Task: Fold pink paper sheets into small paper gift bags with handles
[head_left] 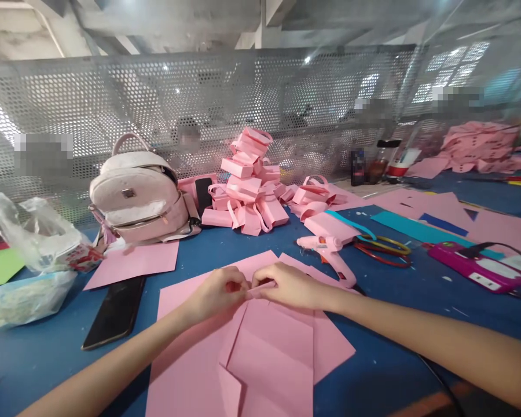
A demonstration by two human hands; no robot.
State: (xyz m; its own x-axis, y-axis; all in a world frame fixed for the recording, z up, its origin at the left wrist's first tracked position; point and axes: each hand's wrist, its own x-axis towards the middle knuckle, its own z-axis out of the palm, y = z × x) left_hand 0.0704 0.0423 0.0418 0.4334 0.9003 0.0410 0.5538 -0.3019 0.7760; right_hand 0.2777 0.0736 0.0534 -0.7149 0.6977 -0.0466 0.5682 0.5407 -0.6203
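Observation:
A folded sheet of pink paper [278, 347] lies in front of me on other flat pink sheets [186, 353]. At its far end, my left hand [221, 289] pinches the folded edge, thumb and fingers together. My right hand [282, 284] grips the same edge from the other side, fingers curled around a narrow folded strip. The two hands almost touch. Creases run across the paper, and a flap stands up at its near left side. Just beyond my right hand lies a pink glue gun [330, 255].
Pink paper boxes [247, 191] are piled ahead near the perforated metal screen [226, 87]. A backpack [134, 191], a black phone [115, 313] and plastic bags [30, 295] stand or lie at left. A magenta power strip [477, 266] and coloured strips [417, 226] lie at right on the blue table [386, 330].

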